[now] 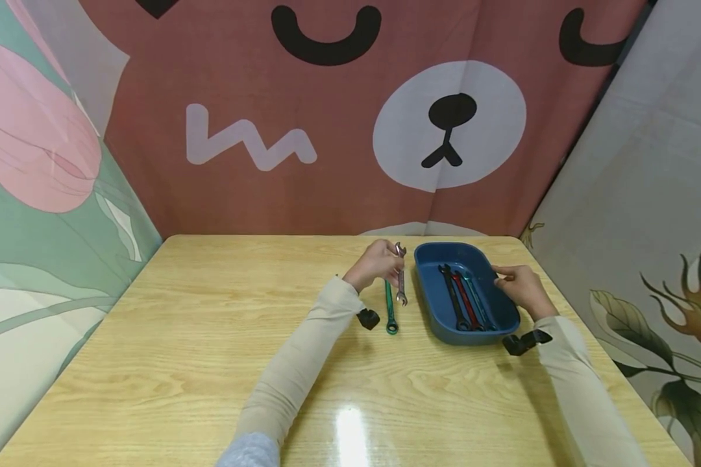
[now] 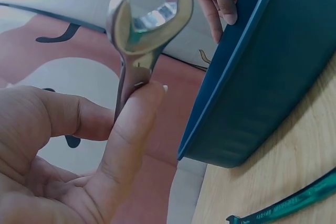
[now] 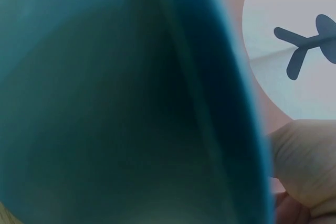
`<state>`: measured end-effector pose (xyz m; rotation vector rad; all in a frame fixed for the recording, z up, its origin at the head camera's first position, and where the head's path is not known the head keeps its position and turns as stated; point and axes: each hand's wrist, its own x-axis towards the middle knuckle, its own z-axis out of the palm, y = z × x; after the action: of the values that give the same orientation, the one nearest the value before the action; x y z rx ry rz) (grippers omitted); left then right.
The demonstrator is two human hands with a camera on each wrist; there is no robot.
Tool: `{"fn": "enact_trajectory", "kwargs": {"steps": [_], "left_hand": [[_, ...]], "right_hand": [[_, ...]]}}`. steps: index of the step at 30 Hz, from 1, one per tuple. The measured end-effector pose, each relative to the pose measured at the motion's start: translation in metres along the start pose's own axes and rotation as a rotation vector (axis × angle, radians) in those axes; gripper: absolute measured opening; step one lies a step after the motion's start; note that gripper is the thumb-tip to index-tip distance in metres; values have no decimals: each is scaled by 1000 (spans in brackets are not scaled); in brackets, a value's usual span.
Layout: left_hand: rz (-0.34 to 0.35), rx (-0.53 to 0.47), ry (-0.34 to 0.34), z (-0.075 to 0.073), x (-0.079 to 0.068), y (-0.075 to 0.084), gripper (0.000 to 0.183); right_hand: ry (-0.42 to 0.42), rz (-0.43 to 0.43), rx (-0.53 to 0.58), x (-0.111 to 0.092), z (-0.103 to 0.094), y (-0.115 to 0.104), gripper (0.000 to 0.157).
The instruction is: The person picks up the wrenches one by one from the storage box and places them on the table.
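My left hand [image 1: 378,263] pinches a silver double open-end wrench [image 1: 402,285] between thumb and fingers, above the table and left of a blue plastic bin [image 1: 432,311]. In the left wrist view, one open jaw end of the wrench [image 2: 136,66] points up past the fingertips. A green wrench [image 1: 390,308] with a ring end lies on the table below the left hand. Inside the bin rest a black wrench [image 1: 454,298], a red wrench [image 1: 468,301] and a teal wrench [image 1: 480,303]. My right hand [image 1: 522,288] grips the bin's right rim.
The wooden table [image 1: 210,350] reaches back to a curtain [image 1: 239,201] with a bear face. Patterned cloth hangs at both sides, the right one [image 1: 631,227] near the right arm. The bin wall [image 3: 105,103] fills most of the right wrist view.
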<state>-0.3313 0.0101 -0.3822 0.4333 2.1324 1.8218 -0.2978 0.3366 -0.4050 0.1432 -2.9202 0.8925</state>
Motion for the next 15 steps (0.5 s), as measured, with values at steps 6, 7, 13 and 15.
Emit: {"fn": "enact_trajectory", "kwargs": {"steps": [6, 7, 13, 15], "left_hand": [[-2, -6, 6, -1, -2, -5, 23], [-5, -6, 11, -2, -2, -6, 23], [-21, -11, 41, -5, -4, -8, 27], [-17, -16, 43, -5, -6, -8, 29]], "right_hand": [[-3, -5, 2, 0, 0, 1, 42], [-2, -8, 2, 1, 0, 1, 42], [1, -12, 3, 1, 0, 3, 42], [0, 0, 6, 1, 0, 2, 43]]}}
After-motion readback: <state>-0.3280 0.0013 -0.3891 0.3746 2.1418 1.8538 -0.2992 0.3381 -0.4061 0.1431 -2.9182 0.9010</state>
